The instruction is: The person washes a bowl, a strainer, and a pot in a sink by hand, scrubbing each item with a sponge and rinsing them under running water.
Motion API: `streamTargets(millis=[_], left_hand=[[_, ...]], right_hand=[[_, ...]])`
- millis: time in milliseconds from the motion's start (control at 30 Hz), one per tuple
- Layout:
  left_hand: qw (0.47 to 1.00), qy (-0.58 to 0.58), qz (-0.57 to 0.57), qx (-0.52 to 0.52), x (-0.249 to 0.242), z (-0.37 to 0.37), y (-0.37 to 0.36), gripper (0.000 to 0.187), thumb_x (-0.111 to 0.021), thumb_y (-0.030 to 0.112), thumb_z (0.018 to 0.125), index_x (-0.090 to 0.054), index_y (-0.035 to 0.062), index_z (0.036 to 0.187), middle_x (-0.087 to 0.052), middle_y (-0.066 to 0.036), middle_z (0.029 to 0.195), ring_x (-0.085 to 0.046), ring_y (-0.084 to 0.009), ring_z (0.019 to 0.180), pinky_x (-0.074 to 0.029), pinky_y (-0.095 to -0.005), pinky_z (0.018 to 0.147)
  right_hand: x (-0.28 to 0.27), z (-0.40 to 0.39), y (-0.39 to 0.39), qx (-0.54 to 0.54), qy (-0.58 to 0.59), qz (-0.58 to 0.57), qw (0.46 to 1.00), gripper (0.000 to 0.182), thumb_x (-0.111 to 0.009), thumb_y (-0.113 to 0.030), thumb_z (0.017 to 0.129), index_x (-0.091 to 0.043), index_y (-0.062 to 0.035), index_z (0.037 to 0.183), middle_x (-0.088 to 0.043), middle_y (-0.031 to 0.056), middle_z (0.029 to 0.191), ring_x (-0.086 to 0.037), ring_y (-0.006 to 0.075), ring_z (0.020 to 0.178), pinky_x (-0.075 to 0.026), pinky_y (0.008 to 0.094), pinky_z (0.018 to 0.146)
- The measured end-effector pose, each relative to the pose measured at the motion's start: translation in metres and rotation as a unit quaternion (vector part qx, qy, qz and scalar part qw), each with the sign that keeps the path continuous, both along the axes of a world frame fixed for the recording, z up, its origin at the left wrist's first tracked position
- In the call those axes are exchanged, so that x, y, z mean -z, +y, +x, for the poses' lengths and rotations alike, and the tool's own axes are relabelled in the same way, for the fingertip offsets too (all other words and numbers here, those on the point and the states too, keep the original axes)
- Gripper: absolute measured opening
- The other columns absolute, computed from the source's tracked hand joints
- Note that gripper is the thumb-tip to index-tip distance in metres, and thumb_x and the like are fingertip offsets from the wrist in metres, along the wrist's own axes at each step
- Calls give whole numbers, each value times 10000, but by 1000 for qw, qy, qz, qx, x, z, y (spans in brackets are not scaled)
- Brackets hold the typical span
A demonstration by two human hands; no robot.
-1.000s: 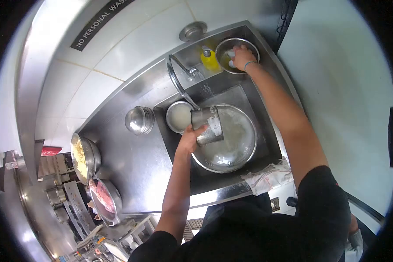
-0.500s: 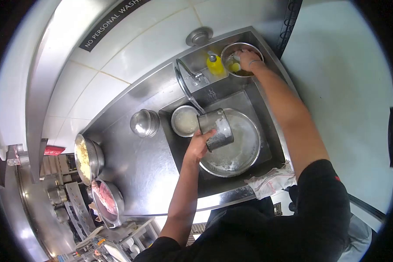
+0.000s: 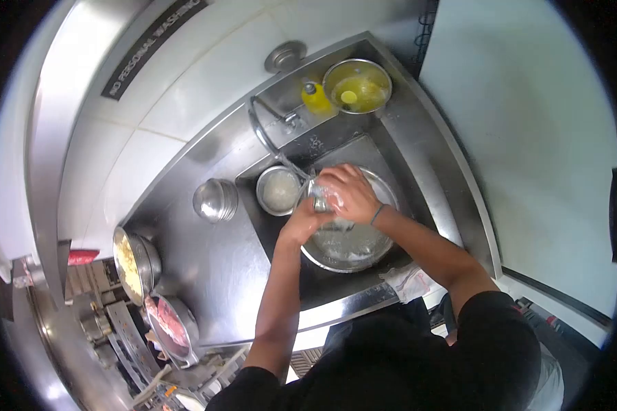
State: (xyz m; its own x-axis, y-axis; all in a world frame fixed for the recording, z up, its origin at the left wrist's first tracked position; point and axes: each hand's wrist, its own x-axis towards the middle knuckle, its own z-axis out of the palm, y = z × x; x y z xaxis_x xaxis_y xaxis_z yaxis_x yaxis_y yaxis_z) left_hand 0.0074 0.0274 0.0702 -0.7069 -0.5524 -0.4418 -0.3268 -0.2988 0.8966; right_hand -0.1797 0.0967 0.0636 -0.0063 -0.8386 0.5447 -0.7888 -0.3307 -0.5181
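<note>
My left hand [image 3: 306, 222] grips a cylindrical metal container [image 3: 321, 205] over the sink, mostly hidden behind both hands. Suds cover my right hand [image 3: 349, 194], which is closed against the container; whatever lies under its fingers is hidden. Below them a large round metal basin [image 3: 347, 268] holds cloudy, foamy water. Just left of it sits a small metal bowl [image 3: 261, 194] with whitish liquid. The faucet [image 3: 263, 138] reaches over the sink from behind.
A bowl of yellowish soapy water [image 3: 384, 103] stands at the back corner beside a yellow soap bottle [image 3: 315, 100]. Stacked metal bowls [image 3: 214, 201] rest on the left counter. A pot of raw meat [image 3: 189, 329] and a bowl of yellow food [image 3: 125, 264] are farther left. A cloth [image 3: 408, 282] hangs at the front edge.
My right hand has left the soapy bowl at the back and come down to the metal container in my left hand. The container has turned and is now largely covered. The view has shifted slightly.
</note>
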Motion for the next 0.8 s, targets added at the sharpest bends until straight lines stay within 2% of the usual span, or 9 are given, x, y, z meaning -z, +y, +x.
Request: streamTargets(millis=[67, 133, 233, 333, 400, 467, 600, 700, 800], left_hand=[[997, 20, 66, 35, -21, 7, 8, 504, -781, 19, 827, -611, -7, 1301, -697, -92, 1152, -647, -179, 1075, -510, -346, 948], [992, 53, 111, -4, -27, 19, 15, 549, -782, 10, 822, -589, -1, 1336, -693, -85, 1166, -643, -183, 1096, -509, -348, 958], [958, 193, 179, -118, -10, 24, 18, 597, -768, 32, 846, -539, 13, 1397, -666, -102, 1260, -631, -240, 1180, -499, -400, 1017], [889, 261, 239, -289, 14, 10, 37, 520, -712, 169, 945, -531, 24, 1410, -647, -127, 1326, -609, -291, 1247, -469, -472, 1074], [852, 296, 271, -335, 27, -16, 42, 474, -669, 214, 985, -536, 32, 1402, -651, -119, 1324, -614, -289, 1237, -465, -477, 1078], [834, 309, 291, -352, 38, -30, 31, 430, -625, 262, 1020, -548, 41, 1381, -654, -113, 1318, -621, -285, 1223, -465, -478, 1077], [854, 202, 338, -341, 28, -35, 22, 523, -602, 454, 1022, -555, 57, 1359, -645, -117, 1308, -623, -270, 1189, -478, -446, 1054], [893, 151, 250, -341, 44, -29, 29, 632, -631, 510, 996, -519, 29, 1391, -612, -129, 1340, -590, -288, 1221, -482, -455, 1043], [927, 53, 134, -345, 38, -24, 38, 664, -672, 457, 987, -479, -4, 1424, -573, -146, 1388, -558, -302, 1269, -475, -461, 1051]], right_hand=[[9, -21, -20, -32, -296, 251, 921, 320, -630, -315, 971, -696, -112, 1210, -682, 122, 1215, -653, 313, 1110, -531, 475, 907], [27, -43, -35, -35, -551, 410, 726, 331, -595, -322, 999, -686, -99, 1226, -675, 125, 1244, -637, 304, 1158, -508, 480, 944], [66, -42, -13, -36, -724, 382, 573, 358, -585, -313, 1000, -657, -76, 1258, -636, 134, 1298, -588, 315, 1216, -453, 474, 1007], [103, -7, 17, 71, -793, 297, 527, 386, -575, -305, 1002, -628, -52, 1290, -597, 142, 1353, -539, 326, 1274, -397, 467, 1070], [112, 29, 31, 156, -765, 236, 578, 406, -568, -299, 1003, -608, -37, 1311, -571, 148, 1389, -506, 334, 1312, -360, 463, 1112], [103, 65, 35, 221, -661, 173, 696, 427, -562, -293, 1004, -589, -21, 1332, -545, 154, 1426, -473, 342, 1351, -323, 459, 1154], [58, 94, 31, 220, -235, 70, 944, 448, -570, -278, 988, -580, 6, 1335, -490, 172, 1492, -403, 373, 1420, -253, 458, 1223], [37, 53, 5, 75, -41, 90, 992, 420, -623, -252, 926, -628, -16, 1272, -537, 206, 1436, -465, 412, 1359, -306, 482, 1195], [37, 22, -34, 80, -228, 212, 947, 375, -581, -233, 975, -637, -28, 1283, -629, 197, 1284, -571, 358, 1261, -432, 410, 1093]])
